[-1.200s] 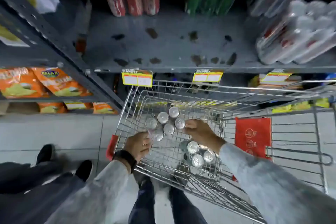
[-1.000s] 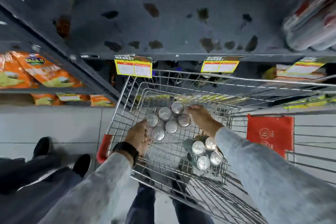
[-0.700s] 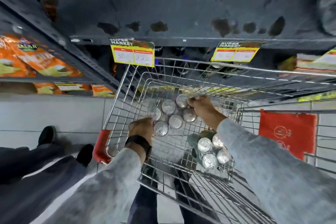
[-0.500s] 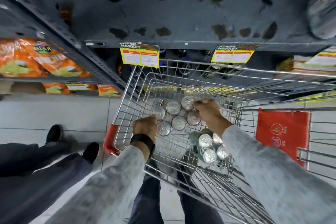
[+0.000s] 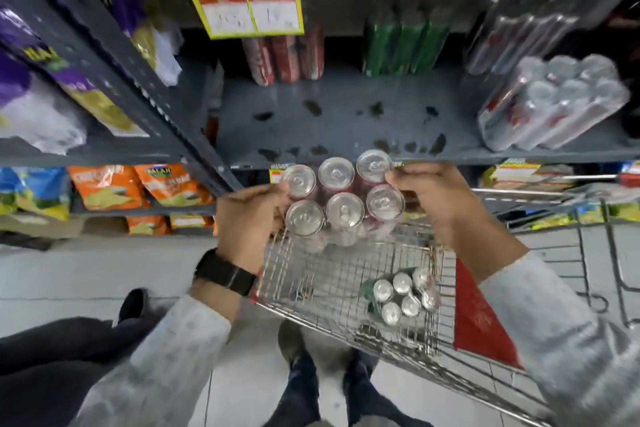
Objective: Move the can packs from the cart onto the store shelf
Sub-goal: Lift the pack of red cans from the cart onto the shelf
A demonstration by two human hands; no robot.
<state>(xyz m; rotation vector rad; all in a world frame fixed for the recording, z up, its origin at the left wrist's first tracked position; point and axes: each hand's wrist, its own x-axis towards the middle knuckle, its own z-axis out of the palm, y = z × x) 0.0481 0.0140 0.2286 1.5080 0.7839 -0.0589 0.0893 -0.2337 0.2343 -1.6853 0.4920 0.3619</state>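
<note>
A shrink-wrapped pack of red cans (image 5: 341,194), silver tops up, hangs above the wire cart (image 5: 332,274) just in front of the grey shelf's edge. My left hand (image 5: 247,225) grips its left side and my right hand (image 5: 436,201) grips its right side. A second pack of green cans (image 5: 401,296) lies in the cart's basket near its right wall. The grey shelf (image 5: 346,121) ahead has a bare stained stretch in the middle.
Red can packs (image 5: 284,57) and green can packs (image 5: 405,48) stand at the shelf's back, and a wrapped silver pack (image 5: 554,104) lies at its right. A slanted upright post (image 5: 138,80) borders the shelf on the left. Snack bags (image 5: 138,187) fill lower left shelves. Another person's legs (image 5: 69,340) are at left.
Both hands have lifted the red can pack out of the cart basket up to shelf-edge height. The view has tilted up, showing the shelf's back and the goods on it.
</note>
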